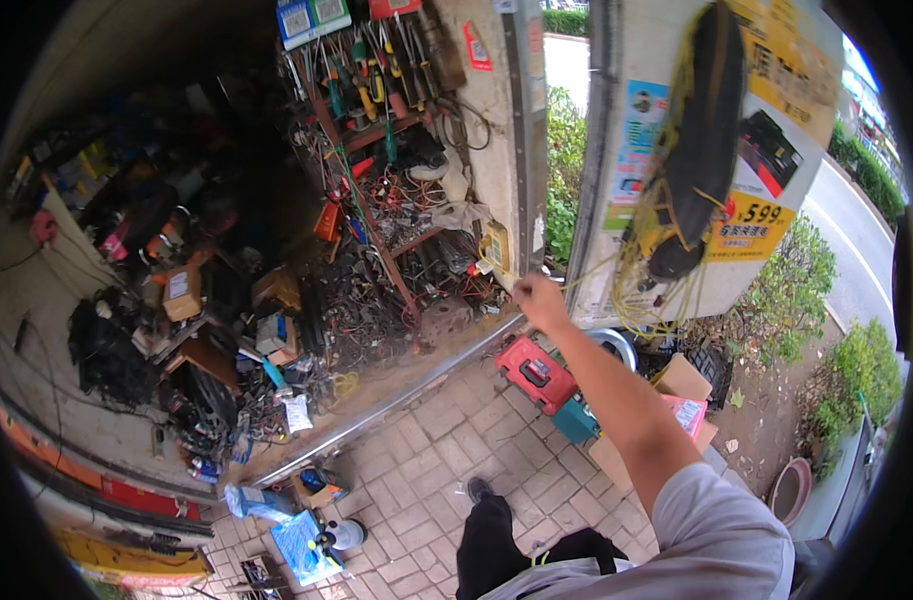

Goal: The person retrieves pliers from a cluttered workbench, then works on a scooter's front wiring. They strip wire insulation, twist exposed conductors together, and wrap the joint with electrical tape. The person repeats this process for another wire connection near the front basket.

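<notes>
My right arm reaches up and forward from the lower right, and my right hand (540, 303) is at the edge of the shop opening. Its fingers are closed on a thin yellow cord (599, 271), which runs from the hand toward a tangled bundle on the door panel. On the hand's other side, a yellowish strand leads to a yellow-labelled container (495, 246) by the post. Hanging on the panel is a long black bag (699, 140) with yellow cord looped around it. My left hand is out of view.
Below my arm, a red case (537, 374), a teal box (576, 420) and cardboard boxes (683, 380) stand on the paving. A metal sill (397, 376) crosses the opening. Screwdrivers (375, 80) and tangled wires fill the shelves inside. A spray bottle (347, 535) stands lower left.
</notes>
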A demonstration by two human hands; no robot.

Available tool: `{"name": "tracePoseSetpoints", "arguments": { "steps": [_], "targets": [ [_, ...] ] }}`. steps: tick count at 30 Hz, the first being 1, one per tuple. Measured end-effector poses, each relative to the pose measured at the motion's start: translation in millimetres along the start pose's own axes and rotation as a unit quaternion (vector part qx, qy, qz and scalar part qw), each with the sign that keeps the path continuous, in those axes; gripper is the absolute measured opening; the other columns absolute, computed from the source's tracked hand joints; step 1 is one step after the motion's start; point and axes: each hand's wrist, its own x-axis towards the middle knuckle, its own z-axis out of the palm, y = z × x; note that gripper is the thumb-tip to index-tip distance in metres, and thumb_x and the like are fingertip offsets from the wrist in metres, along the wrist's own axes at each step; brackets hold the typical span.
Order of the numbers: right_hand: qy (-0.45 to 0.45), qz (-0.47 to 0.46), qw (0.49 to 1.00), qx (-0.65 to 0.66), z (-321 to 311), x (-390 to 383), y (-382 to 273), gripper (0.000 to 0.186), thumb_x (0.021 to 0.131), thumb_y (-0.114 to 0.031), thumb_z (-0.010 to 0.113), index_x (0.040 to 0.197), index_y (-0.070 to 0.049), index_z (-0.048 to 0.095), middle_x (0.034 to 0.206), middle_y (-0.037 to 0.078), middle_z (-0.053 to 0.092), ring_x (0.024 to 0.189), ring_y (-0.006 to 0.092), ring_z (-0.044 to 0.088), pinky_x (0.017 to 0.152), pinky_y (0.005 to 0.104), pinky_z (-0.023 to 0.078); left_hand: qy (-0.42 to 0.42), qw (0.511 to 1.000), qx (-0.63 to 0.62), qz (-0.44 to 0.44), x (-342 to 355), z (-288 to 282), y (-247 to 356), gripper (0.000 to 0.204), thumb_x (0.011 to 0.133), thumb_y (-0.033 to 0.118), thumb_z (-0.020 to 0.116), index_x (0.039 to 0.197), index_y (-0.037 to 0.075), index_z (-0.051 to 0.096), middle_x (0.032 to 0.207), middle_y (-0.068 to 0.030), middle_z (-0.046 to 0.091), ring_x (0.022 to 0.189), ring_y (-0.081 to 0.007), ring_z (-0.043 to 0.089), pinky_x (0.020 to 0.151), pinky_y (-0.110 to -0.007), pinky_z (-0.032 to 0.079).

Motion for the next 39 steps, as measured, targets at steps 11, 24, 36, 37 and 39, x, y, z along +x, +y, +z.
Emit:
{"name": "tracePoseSetpoints", "arguments": {
  "steps": [11,24,36,37,39],
  "targets": [
    [-0.012,0.001,0.993,-0.117,131,324,79,0.022,0.084,-0.017,0.066,0.104,-0.008,0.071,0.090,0.018,0.071,0.084,0.0364,0.068,0.076,0.0424,0.054,0.046,0.990,-0.038,0.125,105,53,323,0.028,0.098,0.018,0.053,0.116,-0.002,0.060,0.097,-0.0103,0.067,0.082,-0.0181,0.065,0.063,-0.029,0.053],
    [-0.087,-0.188,0.957,-0.201,179,403,138,0.014,0.085,-0.019,0.068,0.096,-0.010,0.067,0.091,0.008,0.068,0.076,0.0319,0.066,0.064,0.0417,0.053,0.013,0.999,0.017,-0.042,92,75,319,0.025,0.098,0.013,0.051,0.118,-0.001,0.060,0.096,-0.0081,0.066,0.081,-0.0160,0.064,0.057,-0.026,0.051],
    [0.242,0.166,0.886,0.359,153,303,59,0.011,0.093,-0.009,0.058,0.097,0.001,0.056,0.082,0.008,0.062,0.067,0.0168,0.061,0.061,0.0299,0.050,-0.073,0.969,0.215,0.096,181,165,591,0.037,0.097,0.029,0.057,0.109,-0.005,0.064,0.095,-0.0139,0.071,0.079,-0.0183,0.067,0.067,-0.029,0.053],
    [0.277,0.223,0.829,0.431,145,285,44,0.011,0.093,-0.009,0.058,0.098,0.000,0.055,0.082,0.009,0.062,0.067,0.0178,0.061,0.061,0.0304,0.051,-0.118,0.936,0.272,0.190,167,196,630,0.038,0.099,0.029,0.056,0.109,-0.006,0.066,0.092,-0.0113,0.071,0.079,-0.0159,0.066,0.067,-0.029,0.052],
    [0.296,0.269,0.745,0.534,127,240,11,0.009,0.093,-0.009,0.055,0.101,-0.006,0.054,0.081,0.008,0.058,0.067,0.0197,0.055,0.064,0.0356,0.050,-0.191,0.868,0.384,0.250,134,269,704,0.032,0.099,0.024,0.057,0.112,-0.004,0.067,0.085,-0.0053,0.067,0.076,-0.0102,0.059,0.073,-0.026,0.048]
  ]
}}
